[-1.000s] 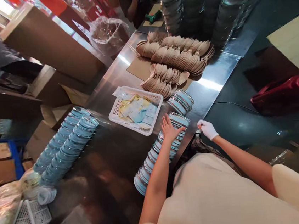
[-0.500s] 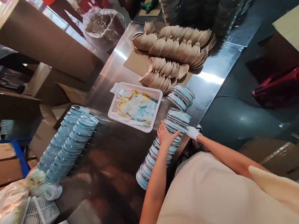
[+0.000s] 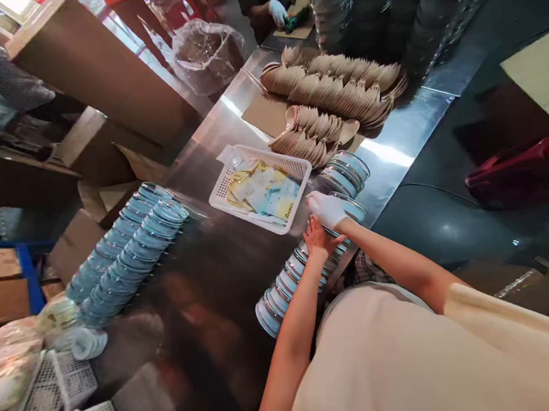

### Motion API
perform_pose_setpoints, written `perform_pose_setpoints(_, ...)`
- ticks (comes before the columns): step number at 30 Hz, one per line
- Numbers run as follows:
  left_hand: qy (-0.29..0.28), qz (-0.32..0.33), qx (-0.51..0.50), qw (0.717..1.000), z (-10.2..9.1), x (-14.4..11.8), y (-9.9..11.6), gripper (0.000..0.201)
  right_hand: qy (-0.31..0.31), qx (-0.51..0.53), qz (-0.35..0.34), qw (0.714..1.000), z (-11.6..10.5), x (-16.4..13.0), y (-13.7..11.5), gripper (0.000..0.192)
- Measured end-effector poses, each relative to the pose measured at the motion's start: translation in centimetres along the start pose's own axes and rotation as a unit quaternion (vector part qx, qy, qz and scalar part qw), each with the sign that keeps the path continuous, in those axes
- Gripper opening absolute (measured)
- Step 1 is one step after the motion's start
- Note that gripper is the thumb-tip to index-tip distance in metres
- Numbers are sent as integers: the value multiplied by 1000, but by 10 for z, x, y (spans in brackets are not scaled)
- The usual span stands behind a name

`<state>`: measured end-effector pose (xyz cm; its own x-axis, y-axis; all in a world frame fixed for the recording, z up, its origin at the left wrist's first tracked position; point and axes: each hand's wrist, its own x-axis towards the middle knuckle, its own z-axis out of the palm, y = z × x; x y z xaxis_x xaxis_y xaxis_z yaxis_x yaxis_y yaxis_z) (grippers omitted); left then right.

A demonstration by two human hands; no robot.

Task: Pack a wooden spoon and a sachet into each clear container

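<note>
The gloved right hand (image 3: 326,208), which was off the table's edge a second ago, has been brought over onto the far end of the row of lidded containers (image 3: 305,264) lying along the steel table (image 3: 202,265), fingers curled over the top lid. The bare left hand (image 3: 318,239) is still pressed flat on the row just behind it, nothing gripped. Print on the sachets in the white basket (image 3: 295,167) beside them cannot be read.

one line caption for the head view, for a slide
Bare left hand and white-gloved right hand on a row of lidded round containers.
</note>
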<state>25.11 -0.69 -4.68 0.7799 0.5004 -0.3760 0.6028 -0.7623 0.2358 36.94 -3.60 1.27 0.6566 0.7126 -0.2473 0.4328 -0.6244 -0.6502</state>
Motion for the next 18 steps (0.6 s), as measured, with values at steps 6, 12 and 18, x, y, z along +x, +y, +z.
perform_pose_setpoints(6, 66, 45, -32, 996, 1, -8, -7, 121, 71, -68, -145, 985, -10, -54, 108, 32)
perform_pose_setpoints(12, 74, 54, -65, 994, 0, -8, -8, 124, -134, -268, -220, 928, -29, 4, 66, 35)
perform_pose_setpoints(18, 98, 55, -85, 990, -1, -8, -8, 126, -190, -271, -249, 910, -27, 26, 51, 22)
